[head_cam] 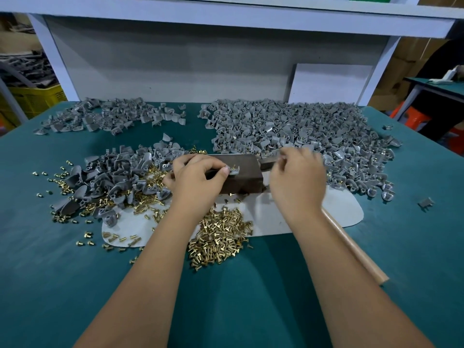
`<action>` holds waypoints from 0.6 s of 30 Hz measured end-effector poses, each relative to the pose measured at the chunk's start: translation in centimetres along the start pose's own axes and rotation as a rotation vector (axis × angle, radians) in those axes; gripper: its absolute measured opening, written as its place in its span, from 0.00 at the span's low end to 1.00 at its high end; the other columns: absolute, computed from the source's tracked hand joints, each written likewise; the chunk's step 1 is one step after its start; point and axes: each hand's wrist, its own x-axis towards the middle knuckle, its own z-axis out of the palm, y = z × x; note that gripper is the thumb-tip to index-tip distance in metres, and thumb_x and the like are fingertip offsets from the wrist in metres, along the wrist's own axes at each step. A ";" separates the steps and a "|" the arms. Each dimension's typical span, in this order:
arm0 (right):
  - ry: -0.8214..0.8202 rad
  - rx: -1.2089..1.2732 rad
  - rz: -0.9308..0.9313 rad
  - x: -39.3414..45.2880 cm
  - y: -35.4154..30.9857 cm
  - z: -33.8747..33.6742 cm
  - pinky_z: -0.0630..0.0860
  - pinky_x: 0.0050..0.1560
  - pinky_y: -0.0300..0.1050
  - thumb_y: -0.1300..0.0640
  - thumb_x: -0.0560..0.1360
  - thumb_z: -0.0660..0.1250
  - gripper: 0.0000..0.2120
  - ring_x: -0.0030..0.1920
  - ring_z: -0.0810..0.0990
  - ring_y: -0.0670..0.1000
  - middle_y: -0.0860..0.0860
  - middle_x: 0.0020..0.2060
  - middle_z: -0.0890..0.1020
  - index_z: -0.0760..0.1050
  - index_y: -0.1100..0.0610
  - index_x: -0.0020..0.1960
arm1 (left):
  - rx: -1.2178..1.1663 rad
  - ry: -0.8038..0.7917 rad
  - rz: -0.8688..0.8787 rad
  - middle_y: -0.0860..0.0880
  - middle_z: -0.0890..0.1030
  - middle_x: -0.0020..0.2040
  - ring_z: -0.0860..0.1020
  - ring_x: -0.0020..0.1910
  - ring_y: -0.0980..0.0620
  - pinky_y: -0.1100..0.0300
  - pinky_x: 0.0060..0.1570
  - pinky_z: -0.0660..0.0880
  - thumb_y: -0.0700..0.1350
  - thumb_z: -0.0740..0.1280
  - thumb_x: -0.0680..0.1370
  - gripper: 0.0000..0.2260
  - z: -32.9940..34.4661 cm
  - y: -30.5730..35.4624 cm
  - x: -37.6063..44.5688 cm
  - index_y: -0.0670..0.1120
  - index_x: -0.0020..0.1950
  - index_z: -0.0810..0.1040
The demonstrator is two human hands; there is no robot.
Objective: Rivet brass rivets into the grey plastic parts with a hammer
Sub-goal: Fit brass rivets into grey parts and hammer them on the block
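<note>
On a dark brown block [242, 180] in the middle of the table lies one grey plastic part [234, 171] with a brass rivet [232, 167] standing in it. My left hand [198, 179] pinches this part at the block's top left edge. My right hand [296, 179] is just right of the block and grips a hammer close to its head [269, 164]. The wooden handle [356, 249] runs back under my wrist toward the lower right. The hammer head hovers beside the block's right end, blurred.
Loose brass rivets [221, 234] are heaped in front of the block on a white mat [346, 212]. Grey parts lie in heaps at the left [118, 177], back left [108, 116] and right [301, 131]. The green table [75, 285] ends at a white back panel [329, 82].
</note>
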 end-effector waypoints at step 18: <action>-0.238 0.064 -0.025 -0.5 -0.7 -5.3 0.74 0.39 0.49 0.51 0.79 0.61 0.19 0.43 0.78 0.57 0.49 0.46 0.81 0.64 0.39 0.67 | 0.218 0.175 0.031 0.64 0.80 0.52 0.62 0.65 0.56 0.47 0.62 0.52 0.56 0.68 0.77 0.04 1.1 -0.2 -0.2 0.59 0.46 0.82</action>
